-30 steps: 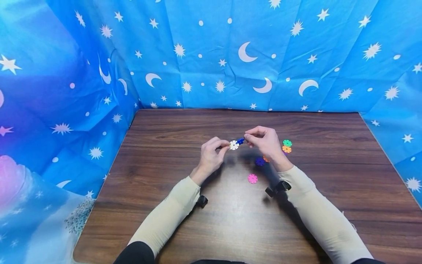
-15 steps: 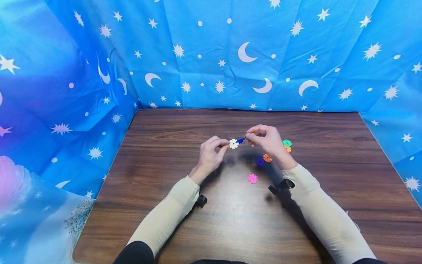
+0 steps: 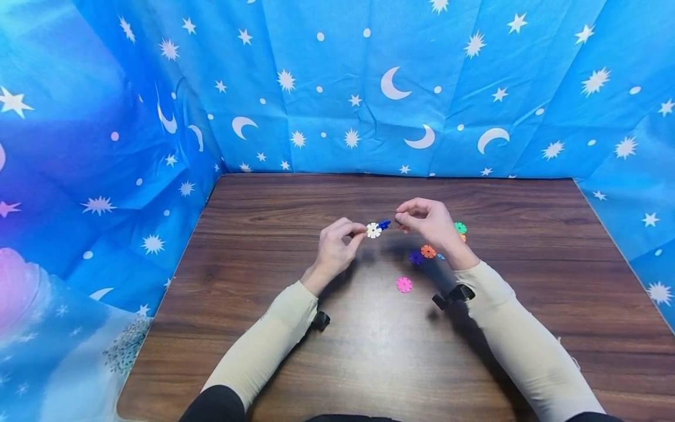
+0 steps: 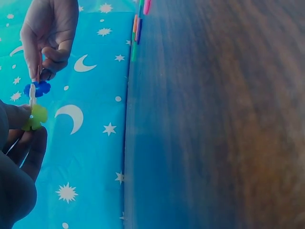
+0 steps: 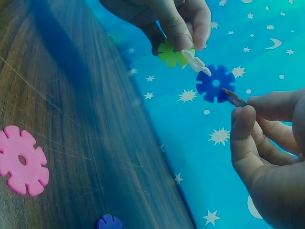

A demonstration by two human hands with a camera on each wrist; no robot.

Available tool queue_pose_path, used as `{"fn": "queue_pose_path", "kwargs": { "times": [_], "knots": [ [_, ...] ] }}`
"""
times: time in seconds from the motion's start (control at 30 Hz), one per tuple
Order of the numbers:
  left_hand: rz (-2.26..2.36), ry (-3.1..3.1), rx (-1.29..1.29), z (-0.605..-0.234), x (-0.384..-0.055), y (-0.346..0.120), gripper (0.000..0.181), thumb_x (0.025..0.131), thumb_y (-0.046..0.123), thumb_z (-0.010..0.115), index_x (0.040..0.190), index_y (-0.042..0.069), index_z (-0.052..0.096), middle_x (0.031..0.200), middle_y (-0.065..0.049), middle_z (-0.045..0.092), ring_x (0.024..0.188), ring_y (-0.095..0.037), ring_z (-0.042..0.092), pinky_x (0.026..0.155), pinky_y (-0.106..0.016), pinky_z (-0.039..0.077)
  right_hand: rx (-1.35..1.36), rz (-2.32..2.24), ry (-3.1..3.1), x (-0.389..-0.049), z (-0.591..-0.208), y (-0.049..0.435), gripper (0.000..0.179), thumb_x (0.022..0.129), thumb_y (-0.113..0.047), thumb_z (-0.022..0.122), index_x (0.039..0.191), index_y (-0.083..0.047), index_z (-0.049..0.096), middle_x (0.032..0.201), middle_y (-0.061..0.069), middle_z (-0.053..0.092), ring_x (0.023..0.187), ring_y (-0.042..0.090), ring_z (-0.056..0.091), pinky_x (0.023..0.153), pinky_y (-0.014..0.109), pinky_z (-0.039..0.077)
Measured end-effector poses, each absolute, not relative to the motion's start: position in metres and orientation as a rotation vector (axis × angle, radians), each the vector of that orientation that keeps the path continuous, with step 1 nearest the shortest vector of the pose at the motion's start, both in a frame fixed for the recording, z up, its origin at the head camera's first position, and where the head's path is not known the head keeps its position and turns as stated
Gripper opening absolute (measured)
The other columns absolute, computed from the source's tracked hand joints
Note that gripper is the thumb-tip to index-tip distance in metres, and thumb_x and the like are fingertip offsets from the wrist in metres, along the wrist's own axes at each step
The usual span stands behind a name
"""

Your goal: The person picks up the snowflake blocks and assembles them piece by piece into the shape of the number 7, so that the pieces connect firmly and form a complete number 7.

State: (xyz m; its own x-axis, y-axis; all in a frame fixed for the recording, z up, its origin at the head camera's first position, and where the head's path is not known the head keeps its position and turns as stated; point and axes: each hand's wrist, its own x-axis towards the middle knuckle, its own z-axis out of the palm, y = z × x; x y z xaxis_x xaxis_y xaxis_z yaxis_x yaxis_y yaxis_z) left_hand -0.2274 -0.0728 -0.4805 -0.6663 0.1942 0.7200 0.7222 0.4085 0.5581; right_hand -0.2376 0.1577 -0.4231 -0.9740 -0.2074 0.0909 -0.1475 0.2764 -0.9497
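Note:
Notched plastic discs are joined in a short chain above the table. My left hand (image 3: 337, 249) pinches the yellow-green disc (image 5: 171, 54) at one end. A white disc (image 3: 374, 230) slots into it, and a dark blue disc (image 5: 216, 83) joins the white one, set at an angle. Between thumb and index finger, my right hand (image 3: 428, 223) grips a brown disc (image 5: 233, 98), seen nearly edge-on in the right wrist view. Its edge meets the blue disc's rim; how deep it sits in the slot I cannot tell.
On the wooden table (image 3: 263, 234) lie a pink disc (image 3: 404, 285), a purple disc (image 3: 416, 258), an orange disc (image 3: 428, 251) and a green disc (image 3: 460, 227). My right wrist partly covers a light blue disc (image 3: 440, 256) and another orange one. A star-patterned cloth (image 3: 337, 88) hangs behind.
My right hand and forearm have shifted slightly right, uncovering more of the nearer orange disc and part of the light blue one. My left hand stays nearly still, keeping its pinch.

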Motion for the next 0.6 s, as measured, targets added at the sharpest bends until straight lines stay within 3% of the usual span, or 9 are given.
{"fn": "queue_pose_path", "kwargs": {
  "times": [0.2,0.4,0.6],
  "knots": [
    [-1.236,-2.100,-0.777,-0.481,-0.228,-0.074,0.007,0.081,0.001,0.075,0.086,0.006,0.074,0.077,-0.003,0.067,0.070,-0.012,0.062,0.063,-0.023,0.055,-0.394,-1.854,2.480,-0.246,-0.437,0.165,0.022,0.093,-0.013,0.066,0.104,0.006,0.066,0.089,0.017,0.072,0.073,0.017,0.070,0.065,0.031,0.060],
    [-1.235,-2.095,-0.780,-0.481,-0.228,-0.074,0.007,0.081,0.001,0.076,0.086,0.006,0.074,0.077,-0.003,0.067,0.070,-0.012,0.062,0.064,-0.023,0.055,-0.418,-1.780,2.595,-0.249,-0.441,0.171,0.024,0.095,-0.018,0.064,0.104,0.004,0.067,0.091,0.023,0.070,0.073,0.022,0.070,0.067,0.037,0.061],
    [-1.256,-2.092,-0.781,-0.480,-0.228,-0.075,0.007,0.081,-0.001,0.074,0.086,0.004,0.074,0.077,-0.005,0.067,0.071,-0.014,0.062,0.062,-0.033,0.057,-0.345,-1.659,2.719,-0.251,-0.444,0.182,0.022,0.095,-0.023,0.065,0.102,-0.003,0.068,0.091,0.022,0.070,0.076,0.029,0.069,0.065,0.030,0.060]
  ]
}}
